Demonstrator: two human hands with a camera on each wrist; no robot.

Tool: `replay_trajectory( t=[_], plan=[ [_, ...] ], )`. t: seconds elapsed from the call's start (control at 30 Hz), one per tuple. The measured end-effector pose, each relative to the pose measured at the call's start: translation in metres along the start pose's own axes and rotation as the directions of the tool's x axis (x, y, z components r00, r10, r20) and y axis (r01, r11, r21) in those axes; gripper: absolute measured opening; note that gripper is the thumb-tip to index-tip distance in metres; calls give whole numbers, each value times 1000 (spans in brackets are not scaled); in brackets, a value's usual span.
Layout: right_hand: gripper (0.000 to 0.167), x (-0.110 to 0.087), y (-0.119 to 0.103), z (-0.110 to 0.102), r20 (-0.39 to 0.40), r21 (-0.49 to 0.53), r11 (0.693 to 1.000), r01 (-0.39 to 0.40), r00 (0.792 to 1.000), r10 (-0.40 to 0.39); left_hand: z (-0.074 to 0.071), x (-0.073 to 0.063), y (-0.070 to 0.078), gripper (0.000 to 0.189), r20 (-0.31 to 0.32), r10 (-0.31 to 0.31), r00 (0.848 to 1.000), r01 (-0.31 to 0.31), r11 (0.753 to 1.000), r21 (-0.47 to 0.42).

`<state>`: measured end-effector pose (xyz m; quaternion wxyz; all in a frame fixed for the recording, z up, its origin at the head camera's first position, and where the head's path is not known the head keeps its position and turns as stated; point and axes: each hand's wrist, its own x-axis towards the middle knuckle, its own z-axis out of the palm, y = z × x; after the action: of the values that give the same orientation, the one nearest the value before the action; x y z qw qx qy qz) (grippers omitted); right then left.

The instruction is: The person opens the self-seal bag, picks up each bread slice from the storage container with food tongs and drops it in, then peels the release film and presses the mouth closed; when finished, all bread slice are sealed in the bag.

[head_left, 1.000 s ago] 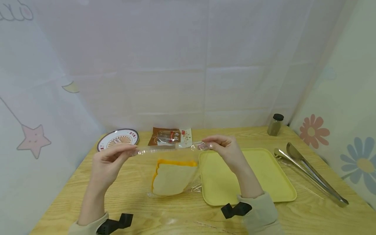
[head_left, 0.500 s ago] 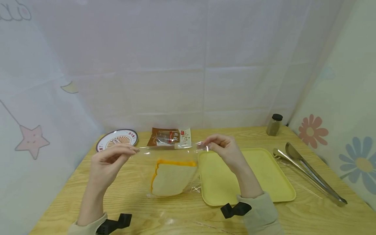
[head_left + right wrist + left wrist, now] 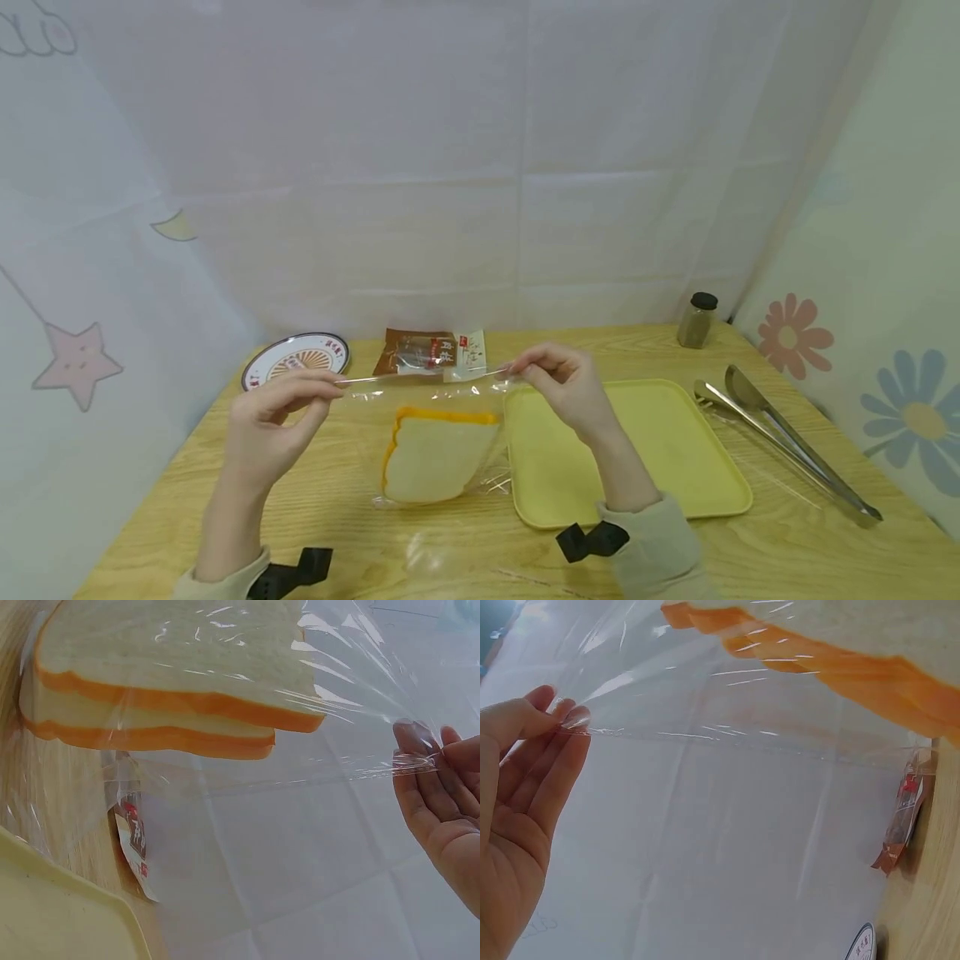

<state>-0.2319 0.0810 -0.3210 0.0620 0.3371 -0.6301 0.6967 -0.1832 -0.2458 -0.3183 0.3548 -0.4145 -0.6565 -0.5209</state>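
A clear plastic bag (image 3: 360, 425) is stretched upright between my two hands. Inside it are two slices of bread (image 3: 180, 705) with orange-brown crust, and the front bread slice (image 3: 438, 458) faces me in the head view. My left hand (image 3: 273, 425) pinches the bag's upper left corner between thumb and fingertips. At the upper right corner my right hand (image 3: 570, 392) pinches the film the same way. The bag's top edge runs nearly straight from one hand to the other. Both wrist views show the thin film pulled into creases at the fingertips.
Right of the bag lies a yellow tray (image 3: 630, 450), with metal tongs (image 3: 787, 442) beyond it. A printed plate (image 3: 296, 358) and a brown snack packet (image 3: 427, 352) sit at the back. A black-lidded jar (image 3: 697, 321) stands at the back right.
The bag's top edge has gone from a wider, loose strip to a thin, straighter line. Both hands keep their pinch and have barely moved. The whole head view has shifted slightly.
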Motion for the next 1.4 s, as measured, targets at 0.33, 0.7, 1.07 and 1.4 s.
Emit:
replay_trajectory(
  t=[0.33, 0.7, 1.07, 1.4],
  plan=[
    [19, -2, -1, 7, -25, -125, 989, 75, 997, -79, 3, 4, 8, 23, -14, 104, 994, -96, 956, 276],
    [9, -1, 2, 16, -97, -258, 964, 62, 991, -90, 4, 3, 7, 13, -45, 127, 991, -105, 935, 339],
    [12, 0, 1, 23, -150, -264, 961, -80, 988, 41, 9, 4, 2, 16, -127, 35, 991, 16, 926, 376],
    [8, 0, 1, 20, -146, -173, 981, -89, 987, 64, 10, 3, 7, 31, -162, -270, 949, 307, 908, 287]
  ],
)
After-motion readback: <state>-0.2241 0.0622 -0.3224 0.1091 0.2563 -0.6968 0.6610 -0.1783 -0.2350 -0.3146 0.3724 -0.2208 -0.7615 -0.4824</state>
